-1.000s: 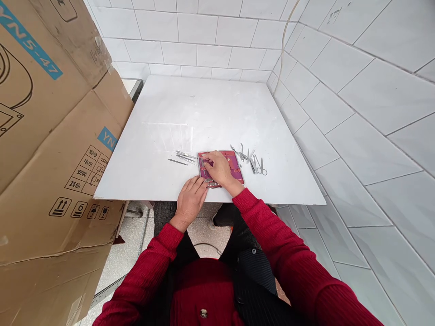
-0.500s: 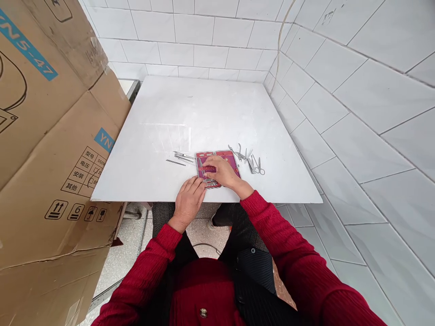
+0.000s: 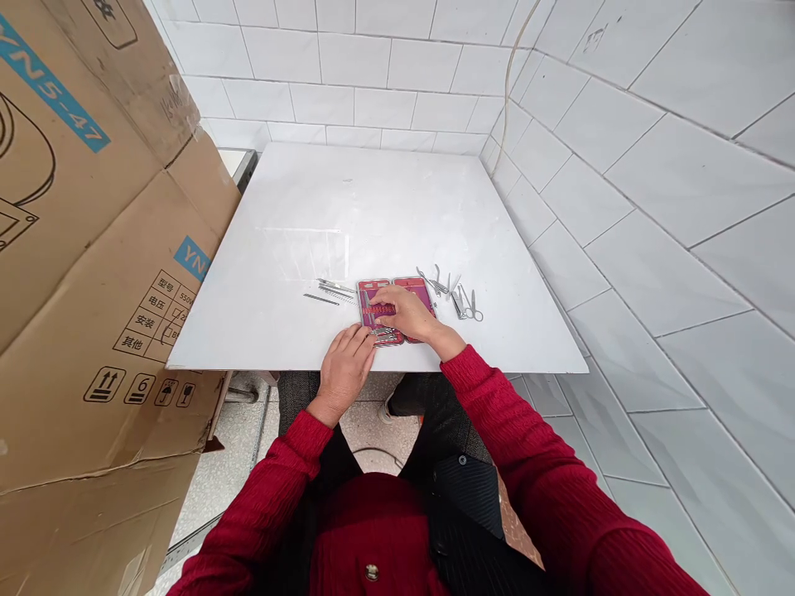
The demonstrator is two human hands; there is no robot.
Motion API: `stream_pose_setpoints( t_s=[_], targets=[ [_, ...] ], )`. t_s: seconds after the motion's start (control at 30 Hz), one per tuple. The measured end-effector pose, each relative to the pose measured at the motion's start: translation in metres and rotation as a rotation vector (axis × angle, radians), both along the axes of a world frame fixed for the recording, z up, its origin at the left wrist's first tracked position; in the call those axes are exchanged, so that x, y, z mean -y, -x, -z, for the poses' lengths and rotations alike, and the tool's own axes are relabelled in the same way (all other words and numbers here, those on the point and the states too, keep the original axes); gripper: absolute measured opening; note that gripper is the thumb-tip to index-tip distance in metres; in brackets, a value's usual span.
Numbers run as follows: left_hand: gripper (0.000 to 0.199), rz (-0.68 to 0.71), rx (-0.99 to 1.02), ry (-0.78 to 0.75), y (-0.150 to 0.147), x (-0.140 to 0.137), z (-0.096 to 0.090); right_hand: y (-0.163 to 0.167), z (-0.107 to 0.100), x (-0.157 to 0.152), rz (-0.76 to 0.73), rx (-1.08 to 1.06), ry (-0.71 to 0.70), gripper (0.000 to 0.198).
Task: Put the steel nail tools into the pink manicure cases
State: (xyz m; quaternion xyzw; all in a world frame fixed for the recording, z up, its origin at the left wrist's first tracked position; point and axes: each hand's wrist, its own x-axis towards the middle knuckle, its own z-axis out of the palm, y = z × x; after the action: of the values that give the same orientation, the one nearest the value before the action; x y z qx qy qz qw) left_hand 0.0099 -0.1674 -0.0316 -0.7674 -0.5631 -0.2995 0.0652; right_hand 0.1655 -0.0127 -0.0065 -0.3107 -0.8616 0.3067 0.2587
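An open manicure case [image 3: 421, 291] with a red and purple lining lies near the table's front edge. Over its left half, my right hand [image 3: 407, 314] reaches in with thumb and fingertips closed around a slim metal manicure tool [image 3: 367, 303] beside the row of red elastic loops. My left hand [image 3: 345, 362] grips the case's near left corner, thumb largely hidden. Small silver tools sit in the case's near part, partly covered by my fingers. Left of the case lie several thin metal tools [image 3: 335, 289]. To its right are nail clippers [image 3: 458, 305], small scissors [image 3: 474, 310] and cuticle nippers [image 3: 437, 281].
The white table [image 3: 310, 190] meets tiled walls at the back and right. A big cardboard box [image 3: 118, 248] stands close along the left side. A pale cable [image 3: 509, 91] hangs down the corner.
Both hands hold nearly the same places at the case. The whole view has shifted very slightly; the loose tools lie as before.
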Motion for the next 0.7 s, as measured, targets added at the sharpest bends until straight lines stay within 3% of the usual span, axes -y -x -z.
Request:
stream_pose_setpoints(
  t_s=[0.7],
  targets=[
    [0.029, 0.002, 0.001, -0.011, 0.0007, 0.0005, 0.0026, -0.0065, 0.0099, 0.0063, -0.02, -0.081, -0.009, 0.034]
  ],
)
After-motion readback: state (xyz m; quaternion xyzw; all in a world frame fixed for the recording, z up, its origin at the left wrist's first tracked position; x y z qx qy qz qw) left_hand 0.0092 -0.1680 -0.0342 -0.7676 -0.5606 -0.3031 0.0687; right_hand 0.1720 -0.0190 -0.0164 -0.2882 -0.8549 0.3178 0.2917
